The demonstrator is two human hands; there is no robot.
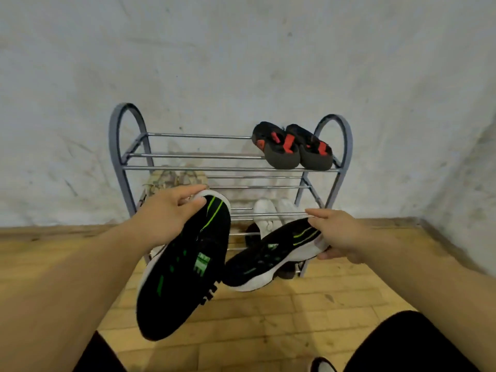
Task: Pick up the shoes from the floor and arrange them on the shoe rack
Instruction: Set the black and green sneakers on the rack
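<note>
Against a scuffed whitish wall (241,63), on a floor of tan wooden blocks (268,323), stood a grey metal shoe rack with arched ends and chrome rails (204,169). Its top tier carried a pair of black sandals with red straps (292,146) at the right end, leaving the left stretch of rails bare. A beige pair (174,178) sat on the tier below at the left, and a white pair (271,214) lower down toward the right.

Both hands were loaded. The left hand (166,213) had its fingers curled over the heel of a black knit sneaker with green stripes and a white sole (185,267), which hung toe-down, its long axis nearly vertical, in front of the rack's lower left. The right hand (341,234) pinched the heel of the matching black-and-green sneaker (268,259), whose long axis ran almost level, toe pointing left, so the two toes nearly met.

Judging from this, the bare left half of the top tier lay above and beyond both heels, nearer the left hand. Each shoe would probably need swinging until its toe pointed at the wall before it could settle across the rails.
</note>
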